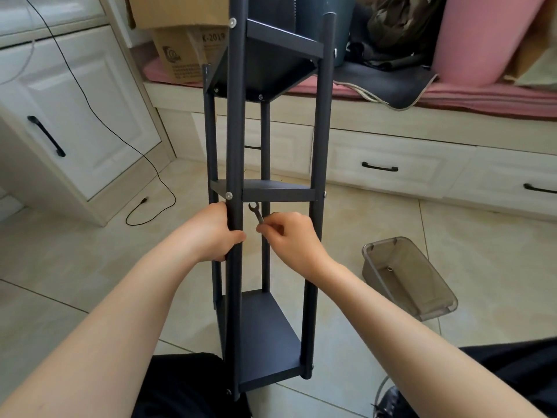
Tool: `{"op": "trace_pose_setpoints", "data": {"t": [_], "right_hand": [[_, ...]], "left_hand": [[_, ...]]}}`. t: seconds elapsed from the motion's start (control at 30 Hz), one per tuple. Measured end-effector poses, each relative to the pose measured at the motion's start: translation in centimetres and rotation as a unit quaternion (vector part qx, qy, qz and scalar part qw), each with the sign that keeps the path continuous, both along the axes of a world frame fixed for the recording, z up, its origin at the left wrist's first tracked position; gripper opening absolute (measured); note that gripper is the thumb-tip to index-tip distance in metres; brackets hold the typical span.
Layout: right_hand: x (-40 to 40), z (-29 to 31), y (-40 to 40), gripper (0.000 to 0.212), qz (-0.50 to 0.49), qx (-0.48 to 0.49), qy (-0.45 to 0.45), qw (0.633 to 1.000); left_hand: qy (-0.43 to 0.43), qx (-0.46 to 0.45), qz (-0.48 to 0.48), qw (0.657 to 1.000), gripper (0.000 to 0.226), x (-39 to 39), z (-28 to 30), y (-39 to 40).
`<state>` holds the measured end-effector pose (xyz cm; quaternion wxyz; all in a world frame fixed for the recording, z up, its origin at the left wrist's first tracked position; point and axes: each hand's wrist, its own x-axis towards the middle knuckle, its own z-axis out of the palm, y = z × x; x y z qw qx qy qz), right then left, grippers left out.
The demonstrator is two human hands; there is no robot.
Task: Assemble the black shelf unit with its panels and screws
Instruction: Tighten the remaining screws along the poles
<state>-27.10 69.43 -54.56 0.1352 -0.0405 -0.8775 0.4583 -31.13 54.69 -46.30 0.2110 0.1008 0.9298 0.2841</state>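
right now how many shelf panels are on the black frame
3: top panel near the cardboard box, middle panel just above both hands, bottom panel by the person's lap. More may sit above the picture's edge.

We are noting a matt black shelf unit [319, 164] with black panels; its screw heads [229, 195] are showing silver. We are seeing a small wrench [256, 213] in dull grey metal. The floor tiles [452, 236] are reading pale beige with faint marbling and thin dark grout lines. The plastic tray [401, 267] is looking translucent smoky grey. The cabinet [90, 95] and the drawers [407, 164] are showing white with black handles. A black cable [99, 116] is crossing the white. The cardboard box [180, 49] is appearing brown with dark print. The mattress cover [482, 98] is showing pink; the rolled mat [482, 40] is reading paler pink.
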Motion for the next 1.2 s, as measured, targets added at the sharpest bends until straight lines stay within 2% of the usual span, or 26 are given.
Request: {"op": "trace_pose_setpoints", "data": {"t": [0.23, 0.57, 1.0, 1.2], "right_hand": [[0.1, 2.0, -0.2, 0.020, -0.005, 0.006, -0.003, 1.000], [0.1, 1.8, -0.8, 0.017, -0.037, -0.003, 0.046, 0.998], [-2.3, -2.5, -3.9, 0.013, -0.133, -0.014, 0.201, 0.970], [-3.7, -3.4, -5.3, 0.012, -0.150, -0.050, 0.216, 0.963]], "left_hand": [[-0.001, 0.002, 0.000, 1.000, 0.025, 0.3, 0.1, 0.1], [-0.007, 0.002, -0.007, 1.000, 0.026, 0.1, 0.1, 0.0], [-0.019, 0.015, 0.005, 1.000, 0.026, -0.6, -0.4, -0.6], [-0.024, 0.024, 0.012, 0.999, 0.027, -0.8, -0.3, -1.0]]}}
